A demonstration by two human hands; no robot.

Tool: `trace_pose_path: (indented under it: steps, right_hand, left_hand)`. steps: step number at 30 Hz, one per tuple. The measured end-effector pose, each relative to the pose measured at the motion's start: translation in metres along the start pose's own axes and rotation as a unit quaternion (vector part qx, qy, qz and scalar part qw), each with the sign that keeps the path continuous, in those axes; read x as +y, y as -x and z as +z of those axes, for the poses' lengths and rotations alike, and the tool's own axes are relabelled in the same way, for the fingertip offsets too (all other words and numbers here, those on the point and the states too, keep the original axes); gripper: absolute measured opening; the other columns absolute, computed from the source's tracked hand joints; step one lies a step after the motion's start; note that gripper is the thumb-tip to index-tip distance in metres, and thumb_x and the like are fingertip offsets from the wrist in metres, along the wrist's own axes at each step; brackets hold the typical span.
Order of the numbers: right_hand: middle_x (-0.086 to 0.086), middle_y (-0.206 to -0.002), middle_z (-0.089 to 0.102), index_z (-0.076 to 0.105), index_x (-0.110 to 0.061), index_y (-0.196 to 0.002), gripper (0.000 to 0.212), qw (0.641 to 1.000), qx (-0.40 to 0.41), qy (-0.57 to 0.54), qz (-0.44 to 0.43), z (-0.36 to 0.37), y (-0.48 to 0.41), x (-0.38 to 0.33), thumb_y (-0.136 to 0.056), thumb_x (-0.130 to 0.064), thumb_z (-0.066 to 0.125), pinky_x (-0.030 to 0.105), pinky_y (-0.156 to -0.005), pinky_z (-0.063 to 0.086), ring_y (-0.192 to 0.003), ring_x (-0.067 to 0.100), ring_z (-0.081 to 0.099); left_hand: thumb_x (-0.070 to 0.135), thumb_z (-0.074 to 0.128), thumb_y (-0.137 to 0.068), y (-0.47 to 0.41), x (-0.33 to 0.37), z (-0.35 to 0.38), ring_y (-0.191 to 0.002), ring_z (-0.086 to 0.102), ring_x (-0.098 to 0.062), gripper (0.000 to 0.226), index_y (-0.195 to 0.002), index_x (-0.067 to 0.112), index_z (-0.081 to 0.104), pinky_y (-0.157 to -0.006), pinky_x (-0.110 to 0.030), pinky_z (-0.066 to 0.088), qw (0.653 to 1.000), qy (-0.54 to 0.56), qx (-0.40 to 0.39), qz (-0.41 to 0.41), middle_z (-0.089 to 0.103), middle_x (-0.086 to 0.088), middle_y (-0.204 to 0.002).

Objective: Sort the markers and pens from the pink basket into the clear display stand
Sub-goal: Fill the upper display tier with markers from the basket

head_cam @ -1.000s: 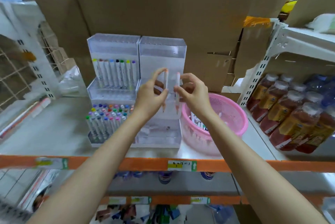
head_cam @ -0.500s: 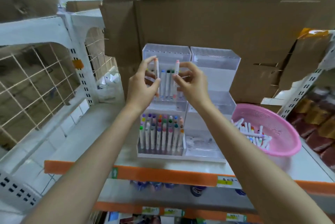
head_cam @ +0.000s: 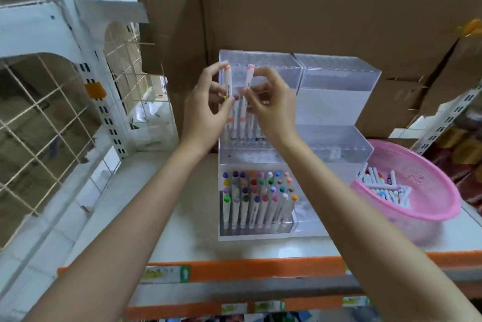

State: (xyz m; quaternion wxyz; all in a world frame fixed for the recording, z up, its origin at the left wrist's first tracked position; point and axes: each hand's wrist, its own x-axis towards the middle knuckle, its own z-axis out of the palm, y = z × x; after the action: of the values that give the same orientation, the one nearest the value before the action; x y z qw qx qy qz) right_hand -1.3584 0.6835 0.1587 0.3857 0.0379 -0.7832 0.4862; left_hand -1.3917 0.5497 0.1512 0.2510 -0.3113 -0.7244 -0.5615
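- the cardboard boxes (head_cam: 326, 13) form a wall close behind everything, so i can only reach the stand from the front and from above.
- the shelf (head_cam: 234, 268), with its orange front edge, carries the stand in the middle and the basket to its right, both within easy reach.
- the clear display stand (head_cam: 339, 73) rises in stepped tiers. its lower left tier is packed with standing markers (head_cam: 258, 199), caps up so the colours can be read. a short row (head_cam: 251, 130) stands in the left middle tier, and the right half looks nearly bare.
- the pink basket (head_cam: 443, 207) sits just beside the stand's right side. loose markers (head_cam: 383, 188) lie heaped in it, so i judge the sorting is far from finished.
- my left hand (head_cam: 206, 113) pinches the orange-capped marker (head_cam: 228, 84) between thumb and fingertips. it is upright, cap on top, in front of the upper left tier.
- my right hand (head_cam: 272, 105) pinches the paler-capped marker (head_cam: 247, 81) the same way. it leans slightly and sits just beside the first.
- i hold both by the barrel with the lower ends free, which i judge lets them slide down into the middle tier beside that short row.
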Motion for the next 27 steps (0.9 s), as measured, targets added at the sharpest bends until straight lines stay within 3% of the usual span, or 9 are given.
trace_pose_path:
  steps: [3, 10, 17, 27]
  right_hand:
    - [-0.001, -0.074, 0.067, 0.057, -0.011, -0.104, 0.019, 0.999, 0.005, 0.022, -0.026, 0.005, 0.001, 0.000, -0.088, -0.013, 0.068, 0.037, -0.065, 0.057, -0.066, 0.007, 0.064]
    - [-0.001, -0.076, 0.065, 0.058, -0.010, -0.106, 0.022, 0.997, 0.000, 0.058, -0.055, 0.013, 0.005, 0.000, -0.088, -0.019, 0.069, 0.027, -0.066, 0.055, -0.070, 0.011, 0.064]
    - [-0.004, -0.075, 0.062, 0.059, -0.010, -0.104, 0.020, 0.997, -0.006, 0.062, -0.050, 0.016, 0.007, -0.003, -0.087, -0.016, 0.069, 0.029, -0.067, 0.055, -0.070, 0.011, 0.063]
    - [0.002, -0.076, 0.063, 0.059, -0.010, -0.101, 0.018, 0.997, -0.014, 0.062, -0.046, 0.015, 0.011, 0.003, -0.087, -0.013, 0.069, 0.031, -0.066, 0.055, -0.068, 0.015, 0.062]
  left_hand:
    - [0.007, 0.066, -0.084, 0.001, -0.004, -0.001, -0.077, 0.061, -0.011, 0.054, -0.131, 0.024, 0.047, -0.075, -0.028, 0.055, 1.000, -0.012, -0.008, 0.008, 0.057, 0.000, -0.084]
    - [0.002, 0.067, -0.082, 0.004, -0.015, -0.005, -0.078, 0.060, -0.007, 0.058, -0.132, 0.025, 0.047, -0.077, -0.015, 0.050, 0.999, -0.032, -0.026, 0.014, 0.059, -0.001, -0.084]
    - [-0.002, 0.066, -0.081, 0.008, -0.022, -0.005, -0.078, 0.061, -0.007, 0.061, -0.133, 0.025, 0.046, -0.075, -0.005, 0.044, 0.998, -0.052, -0.045, 0.005, 0.060, -0.002, -0.083]
    - [0.005, 0.069, -0.081, 0.011, -0.026, -0.009, -0.074, 0.061, -0.006, 0.057, -0.129, 0.027, 0.048, -0.069, -0.006, 0.044, 0.995, -0.062, -0.071, -0.026, 0.062, -0.003, -0.080]
